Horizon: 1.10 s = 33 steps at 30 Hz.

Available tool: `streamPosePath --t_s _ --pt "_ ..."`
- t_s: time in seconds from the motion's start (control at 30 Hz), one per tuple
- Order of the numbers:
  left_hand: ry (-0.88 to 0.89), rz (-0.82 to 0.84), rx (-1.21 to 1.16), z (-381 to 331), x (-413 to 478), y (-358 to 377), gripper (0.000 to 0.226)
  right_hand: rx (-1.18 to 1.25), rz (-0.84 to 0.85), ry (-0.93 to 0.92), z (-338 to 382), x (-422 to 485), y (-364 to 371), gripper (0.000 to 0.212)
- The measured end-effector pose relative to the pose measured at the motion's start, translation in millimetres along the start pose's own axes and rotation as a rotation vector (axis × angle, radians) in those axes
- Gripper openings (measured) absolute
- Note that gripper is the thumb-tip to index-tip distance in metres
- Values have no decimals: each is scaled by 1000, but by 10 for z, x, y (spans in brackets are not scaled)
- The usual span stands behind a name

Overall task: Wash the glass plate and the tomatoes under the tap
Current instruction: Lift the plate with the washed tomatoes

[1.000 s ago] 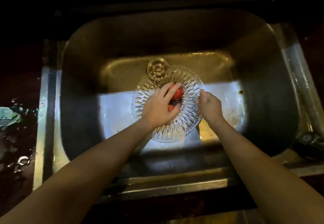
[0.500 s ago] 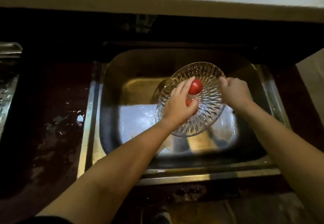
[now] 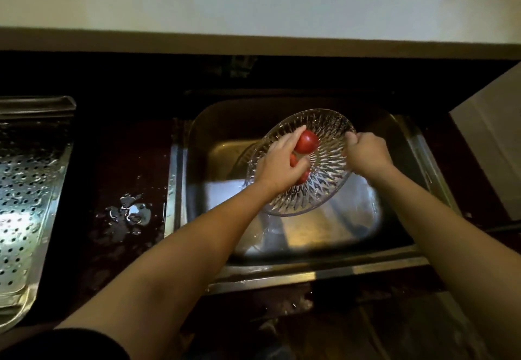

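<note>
Holding the glass plate (image 3: 318, 199) above the sink (image 3: 214, 128), I see it at centre frame, tilted, with its far rim raised toward the top of the frame. My right hand (image 3: 365, 154) grips the plate's right rim, fingers curled round the edge. My left hand (image 3: 277, 166) lies on the plate's face, fingers and thumb curled round the red tomatoes (image 3: 308, 141). One tomato shows clearly past the fingertips, and parts of others show between the fingers and under the thumb. I cannot tell how many there are. The steel basin below the plate is lit in its lower half. Left of the sink, the dark desk (image 3: 127, 148) carries a water puddle (image 3: 131, 210). A perforated metal tray (image 3: 25, 190) lies at the left edge of the frame.
</note>
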State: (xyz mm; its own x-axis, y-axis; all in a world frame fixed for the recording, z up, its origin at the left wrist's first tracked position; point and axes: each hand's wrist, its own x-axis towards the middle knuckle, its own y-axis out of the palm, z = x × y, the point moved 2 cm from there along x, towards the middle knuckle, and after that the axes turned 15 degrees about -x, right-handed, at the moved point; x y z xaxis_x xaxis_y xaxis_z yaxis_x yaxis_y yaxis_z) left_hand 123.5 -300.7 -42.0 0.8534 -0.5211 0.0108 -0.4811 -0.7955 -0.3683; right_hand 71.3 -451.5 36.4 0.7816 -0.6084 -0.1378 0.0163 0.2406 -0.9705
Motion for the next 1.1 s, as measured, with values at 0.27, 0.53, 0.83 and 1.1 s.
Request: streamPosePath --t_s 0.27,0.53,0.83,1.1 --pt "246 191 423 -253 -231 -408 67 671 131 250 -64 -750 315 34" --pt "311 -31 661 -554 -604 -1014 68 694 46 38 381 -971 257 43" --pt "157 -199 770 -583 -1324 -2083 67 716 133 -163 1449 -1408 309 40" --pt "71 -290 790 -220 -2001 -3178 65 722 222 -235 2602 -2075 667 41"
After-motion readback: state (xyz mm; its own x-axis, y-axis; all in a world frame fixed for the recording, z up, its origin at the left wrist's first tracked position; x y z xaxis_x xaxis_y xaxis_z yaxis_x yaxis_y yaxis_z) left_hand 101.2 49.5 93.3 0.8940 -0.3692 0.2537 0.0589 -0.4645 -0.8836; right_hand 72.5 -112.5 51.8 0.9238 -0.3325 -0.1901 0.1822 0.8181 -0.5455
